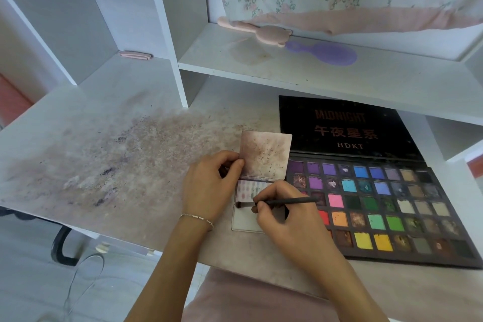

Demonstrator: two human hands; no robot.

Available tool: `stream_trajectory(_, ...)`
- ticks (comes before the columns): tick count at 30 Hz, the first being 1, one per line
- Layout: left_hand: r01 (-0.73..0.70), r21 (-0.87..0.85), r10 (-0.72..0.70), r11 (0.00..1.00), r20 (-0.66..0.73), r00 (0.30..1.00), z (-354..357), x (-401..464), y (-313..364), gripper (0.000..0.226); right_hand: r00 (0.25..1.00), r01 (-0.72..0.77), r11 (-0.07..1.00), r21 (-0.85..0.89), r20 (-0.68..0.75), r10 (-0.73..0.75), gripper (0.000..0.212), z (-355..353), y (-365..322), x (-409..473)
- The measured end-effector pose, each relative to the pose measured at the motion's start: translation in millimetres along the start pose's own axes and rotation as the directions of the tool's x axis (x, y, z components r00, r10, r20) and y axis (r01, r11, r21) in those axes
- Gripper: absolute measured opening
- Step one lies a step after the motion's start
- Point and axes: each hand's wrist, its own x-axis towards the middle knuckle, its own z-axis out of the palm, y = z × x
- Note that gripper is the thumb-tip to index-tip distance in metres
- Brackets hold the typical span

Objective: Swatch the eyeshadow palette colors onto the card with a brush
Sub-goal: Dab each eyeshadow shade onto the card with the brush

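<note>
Card [245, 219] lies flat on the bench [109, 154] at lower centre of frame, just left of the open eyeshadow palette [379, 206], rows of pale swatches on its upper part, a stained flap [265, 157] standing up behind it. Right hand [285, 213] fingers closed around the brush [277, 202], bristle tip touching the card's left side. Left hand [209, 185] pinches the flap's left edge; bracelet [197, 218] on that wrist.

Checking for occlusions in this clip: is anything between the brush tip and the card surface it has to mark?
Nothing visible. The brush in the right hand has its tip at the card, left edge. The left hand lifts the stained flap clear.
</note>
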Motion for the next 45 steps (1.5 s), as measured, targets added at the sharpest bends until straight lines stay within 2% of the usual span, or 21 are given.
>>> stream_trajectory(19, -0.017, 0.007, 0.017, 1.0, -0.026, 1.0, -0.1, -0.9, 0.6, 0.009, 1.0, 0.006, 1.0, -0.029, -0.014, -0.006, 0.013, 0.8, 3.9, 1.2)
stream_trajectory(23, -0.017, 0.003, 0.017, 1.0, -0.023, 1.0, -0.2, -0.3, 0.9, 0.009, 1.0, 0.02, 1.0, 0.022, 0.01, -0.02, 0.017, -1.2, 2.8, -0.6)
stream_trajectory(27, -0.007, 0.011, 0.007, 1.0, -0.036, 0.999, 0.4, 0.5, -0.3, 0.008, 0.988, 0.089, 0.984, 0.154, -0.138, -0.068, 0.02, -4.6, -1.0, -3.9)
stream_trajectory(30, 0.002, 0.013, -0.001, 1.0, -0.041, 0.999, 0.9, 0.7, -0.8, 0.008, 0.967, 0.152, 0.973, 0.171, -0.229, -0.11, 0.025, -11.8, 0.2, -6.4)
stream_trajectory(33, -0.008, 0.015, 0.008, 1.0, -0.05, 0.999, 0.8, 0.9, -1.4, 0.008, 0.955, 0.153, 0.972, 0.176, -0.278, -0.101, 0.026, -23.5, 4.6, -10.7)
stream_trajectory(38, -0.021, 0.006, 0.022, 1.0, -0.042, 0.999, 0.1, 1.3, -2.4, 0.008, 0.925, 0.095, 0.985, 0.141, -0.379, -0.035, 0.042, -48.0, 14.2, -23.8)
stream_trajectory(42, -0.029, 0.007, 0.029, 1.0, -0.047, 0.998, 0.5, 1.1, -3.0, 0.007, 0.891, 0.026, 0.999, 0.044, -0.455, -0.003, 0.029, -62.2, 25.2, -31.6)
stream_trajectory(45, -0.027, 0.012, 0.027, 1.0, -0.052, 0.998, 1.4, 0.7, -2.3, 0.007, 0.901, -0.025, 1.0, 0.017, -0.433, 0.03, 0.029, -66.1, 32.7, -36.8)
